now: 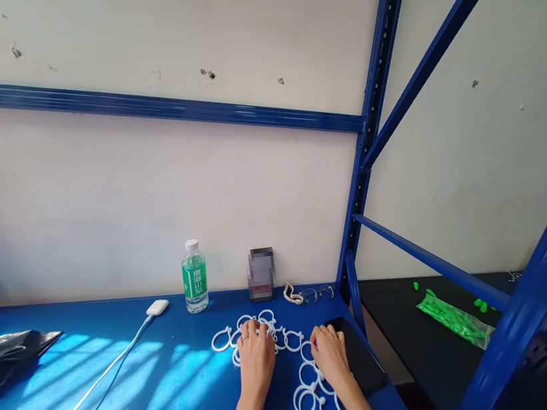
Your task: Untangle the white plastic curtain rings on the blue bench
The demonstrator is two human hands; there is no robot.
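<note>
Open desk stretches from the left hand toward 9 o'clock until a white cable crosses; a bottle stands at 11. White rings clutter the middle. From the right hand, a blue post blocks 1 o'clock.

1 green-labelled bottle, upright | 1 white cable | glasses near blue post | black plastic, left
</note>
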